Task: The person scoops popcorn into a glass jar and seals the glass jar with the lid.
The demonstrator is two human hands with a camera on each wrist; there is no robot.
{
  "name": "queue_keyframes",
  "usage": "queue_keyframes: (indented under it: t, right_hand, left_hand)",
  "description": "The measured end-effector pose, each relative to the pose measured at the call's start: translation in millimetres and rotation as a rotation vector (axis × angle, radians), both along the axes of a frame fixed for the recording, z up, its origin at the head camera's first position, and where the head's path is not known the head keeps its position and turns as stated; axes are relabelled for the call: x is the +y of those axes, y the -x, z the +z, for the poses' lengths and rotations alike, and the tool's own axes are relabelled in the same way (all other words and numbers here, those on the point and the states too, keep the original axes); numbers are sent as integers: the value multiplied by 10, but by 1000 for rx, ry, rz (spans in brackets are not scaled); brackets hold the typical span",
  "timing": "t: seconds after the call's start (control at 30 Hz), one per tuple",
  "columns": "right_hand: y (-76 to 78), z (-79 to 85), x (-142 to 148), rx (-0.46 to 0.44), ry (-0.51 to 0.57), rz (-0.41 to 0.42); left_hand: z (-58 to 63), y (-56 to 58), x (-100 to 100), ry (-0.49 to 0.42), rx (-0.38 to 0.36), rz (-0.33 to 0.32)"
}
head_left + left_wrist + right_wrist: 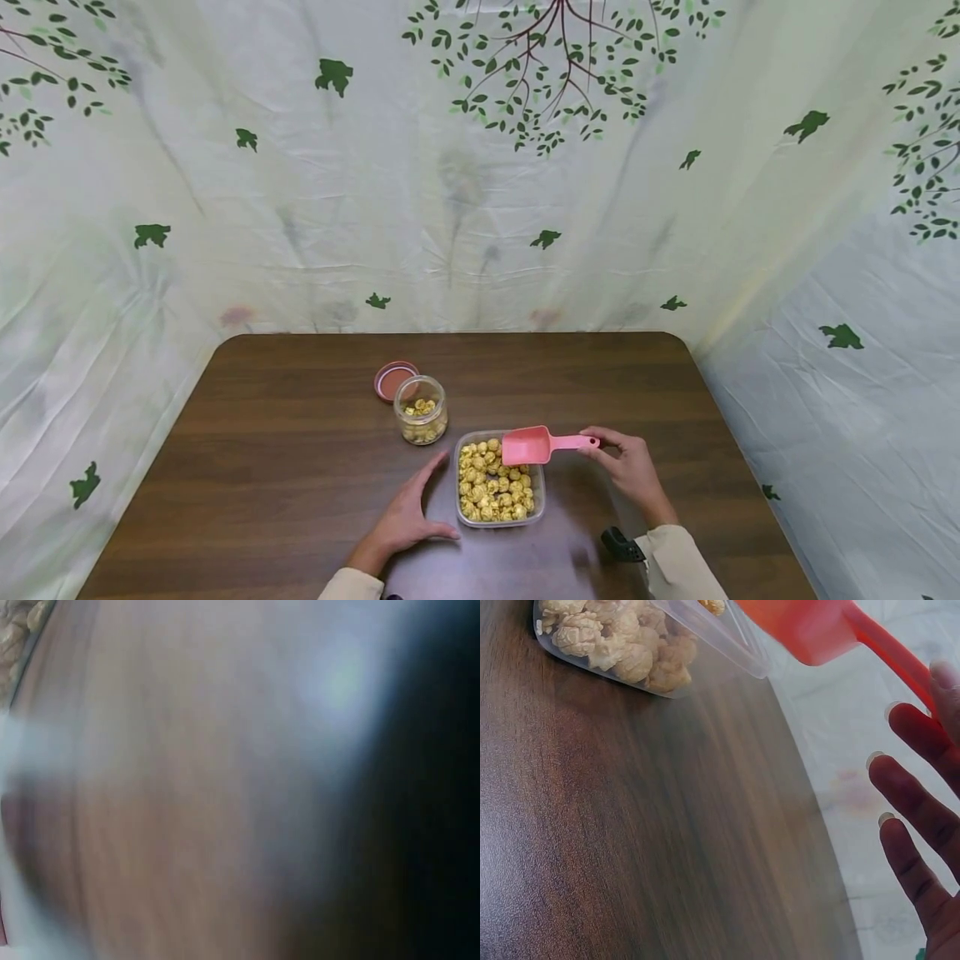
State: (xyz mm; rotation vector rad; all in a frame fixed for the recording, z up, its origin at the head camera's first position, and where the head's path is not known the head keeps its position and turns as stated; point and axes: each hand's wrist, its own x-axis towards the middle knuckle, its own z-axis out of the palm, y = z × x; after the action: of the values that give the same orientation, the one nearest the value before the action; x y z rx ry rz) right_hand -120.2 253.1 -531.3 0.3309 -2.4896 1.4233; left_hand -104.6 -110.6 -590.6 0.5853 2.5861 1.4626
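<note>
A pink scoop (527, 447) is pinched by its handle between the thumb and fingers of my right hand (633, 471). Its bowl hangs over the upper right corner of a clear plastic container (501, 525) filled with popcorn (487, 487). In the right wrist view the scoop (810, 634) slants above the container, and the other fingers (911, 784) spread away from the handle. My left hand (405, 512) lies to the left of the container, thumb and fingers apart, with a small gap to its wall. The left wrist view is mostly blurred.
Behind the container stands a clear jar (422, 421) partly filled with popcorn. Beside it lies a red-rimmed lid (392, 377). The brown wooden table (285, 433) ends at a leaf-patterned cloth backdrop (360, 192). A dark band (622, 545) sits at the right wrist.
</note>
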Motion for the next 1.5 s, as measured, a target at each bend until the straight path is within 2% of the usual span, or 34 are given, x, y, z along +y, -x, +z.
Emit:
queue_keyframes:
  t: [0.3,0.5,0.9,1.1,1.27,1.5]
  right_hand:
    - [-17,43,-25,18,-86,20]
    - [-6,79,-62,64,-167,42]
    - [-8,299,-252,112,-388,27]
    - [-29,393,-336,85,-465,6]
    - [-29,485,-397,79,-508,4]
    - [-13,588,-550,13,-598,-21]
  left_hand:
    - [-30,69,112,-2,-4,-53]
    - [-51,117,167,-4,-19,-66]
    - [-80,172,239,-16,-46,-74]
    - [-71,188,261,-38,-52,-93]
    - [-59,204,272,-47,-97,-106]
    - [-84,225,257,-56,-106,-120]
